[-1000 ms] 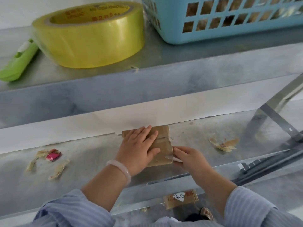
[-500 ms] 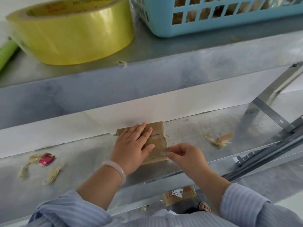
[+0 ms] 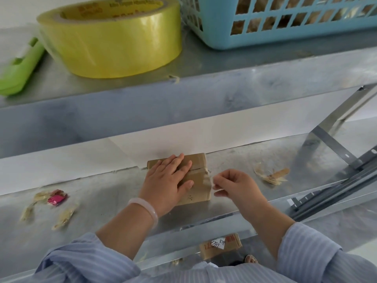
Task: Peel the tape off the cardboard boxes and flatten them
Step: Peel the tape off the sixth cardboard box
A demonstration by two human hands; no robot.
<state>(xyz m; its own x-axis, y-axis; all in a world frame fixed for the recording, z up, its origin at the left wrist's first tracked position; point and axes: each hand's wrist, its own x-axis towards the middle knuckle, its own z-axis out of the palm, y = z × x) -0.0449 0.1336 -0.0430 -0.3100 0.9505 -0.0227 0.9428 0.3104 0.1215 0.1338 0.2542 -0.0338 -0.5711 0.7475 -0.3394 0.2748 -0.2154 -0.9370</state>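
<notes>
we find the small cardboard box (image 3: 199, 181) lying on the lower metal shelf (image 3: 106, 203), close to its back edge and roughly mid-frame. the left hand (image 3: 166, 181) lies flat on top of the box, fingers straight and pressing down, covering its left half; a pale bracelet (image 3: 148, 208) sits on that wrist. the right hand (image 3: 236, 185) is just beside the box's right edge, not touching it, fingers curled, with thumb and forefinger pinching a thin translucent sliver of tape (image 3: 213, 181) (it is small and partly blurred, so we cannot tell its length). crumpled tape scraps (image 3: 63, 216) lie on the same shelf well to the left, next to a red wrapper (image 3: 57, 199), and a further clump of scraps (image 3: 272, 176) lies to the right of the right hand. on the upper shelf (image 3: 234, 64) stand a yellow tape roll (image 3: 114, 43), a green tool (image 3: 18, 73) touching its left side, and a blue basket (image 3: 289, 39) to its right. a second box (image 3: 222, 245) with a white label shows below the shelf's front edge.
</notes>
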